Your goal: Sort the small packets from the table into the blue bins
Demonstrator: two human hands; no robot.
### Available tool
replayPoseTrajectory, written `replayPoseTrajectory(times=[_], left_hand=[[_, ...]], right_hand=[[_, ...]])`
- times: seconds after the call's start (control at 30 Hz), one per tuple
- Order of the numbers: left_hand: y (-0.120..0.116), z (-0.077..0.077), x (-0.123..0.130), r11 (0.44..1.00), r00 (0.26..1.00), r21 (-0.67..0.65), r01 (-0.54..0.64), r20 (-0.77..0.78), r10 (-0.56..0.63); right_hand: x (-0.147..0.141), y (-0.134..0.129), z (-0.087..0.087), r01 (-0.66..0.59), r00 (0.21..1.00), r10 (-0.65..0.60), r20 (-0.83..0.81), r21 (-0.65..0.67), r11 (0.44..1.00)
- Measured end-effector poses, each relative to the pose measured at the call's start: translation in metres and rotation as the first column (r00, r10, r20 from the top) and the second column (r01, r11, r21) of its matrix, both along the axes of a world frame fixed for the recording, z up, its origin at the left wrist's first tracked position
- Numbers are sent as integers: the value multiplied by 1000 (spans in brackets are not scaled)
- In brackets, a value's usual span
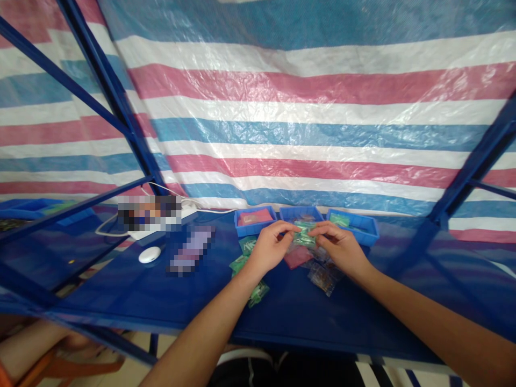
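Observation:
Between my two hands is a small green-tinted plastic bag (305, 234), held up just in front of the middle blue bin (300, 211). My left hand (274, 246) pinches its left side, and my right hand (341, 248) pinches its right side. Under and beside the hands lie a pink bag (297, 257) and a clear bag with brownish contents (322, 278). Several green bags (258, 293) lie beside my left wrist and forearm. The contents of the held bag are too small to make out.
A left blue bin (255, 221) holds something pink; a right blue bin (355, 226) holds green bags. Leftward on the blue table (193, 301) are a white round object (149, 255) and a blurred-out item. Another person's arm (36, 341) shows at lower left.

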State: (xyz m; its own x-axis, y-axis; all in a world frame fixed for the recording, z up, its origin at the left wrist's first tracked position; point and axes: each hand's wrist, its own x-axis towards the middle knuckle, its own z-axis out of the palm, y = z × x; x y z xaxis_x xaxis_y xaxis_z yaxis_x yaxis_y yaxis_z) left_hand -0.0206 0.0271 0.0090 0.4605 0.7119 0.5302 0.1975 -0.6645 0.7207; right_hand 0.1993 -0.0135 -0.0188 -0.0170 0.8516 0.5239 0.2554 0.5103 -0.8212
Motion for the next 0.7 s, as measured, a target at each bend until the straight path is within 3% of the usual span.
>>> replayPoseTrajectory(times=[0.23,0.43,0.6,0.7], left_hand=[[-4,0,5,998,1000,55,8,23,-10],[-3,-1,4,993,999,114,-27,-20,29],[-2,1,3,989,994,116,87,-73,-79],[-1,0,3,991,994,108,80,-84,-72]], right_hand=[[-2,-4,2,-56,998,56,-3,9,998],[-9,-11,6,-43,993,31,118,103,994],[-16,-18,8,-103,990,103,99,-4,995],[-15,-17,7,-84,995,85,54,-20,996]])
